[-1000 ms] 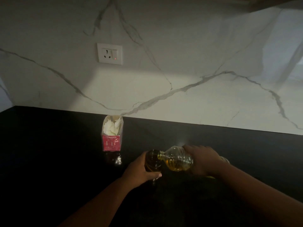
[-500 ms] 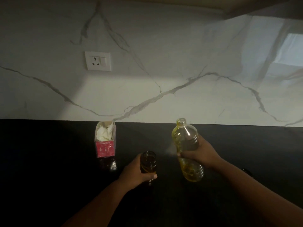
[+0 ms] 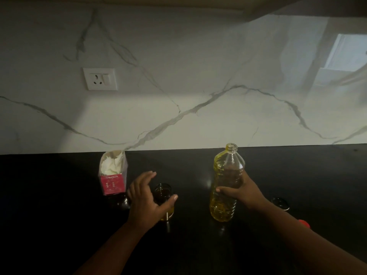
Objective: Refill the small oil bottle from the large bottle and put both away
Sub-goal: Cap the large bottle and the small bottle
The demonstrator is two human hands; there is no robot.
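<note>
The tall clear plastic oil bottle [image 3: 227, 185] stands upright on the black countertop [image 3: 59, 215], uncapped mouth pointing to 12 o'clock, right hand [image 3: 241, 192] grasping its middle. At its 9 o'clock, the small glass oil bottle [image 3: 163, 195] is upright, left hand [image 3: 146, 201] loosened around it.

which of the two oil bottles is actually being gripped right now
The large bottle: the right hand wraps its middle. The left hand is spread beside the small oil bottle, not closed on it.

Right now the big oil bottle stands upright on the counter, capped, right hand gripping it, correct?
Not capped. The head view shows the big oil bottle upright on the counter with its mouth open, no cap on it. The right hand does grip it around the middle.
</note>
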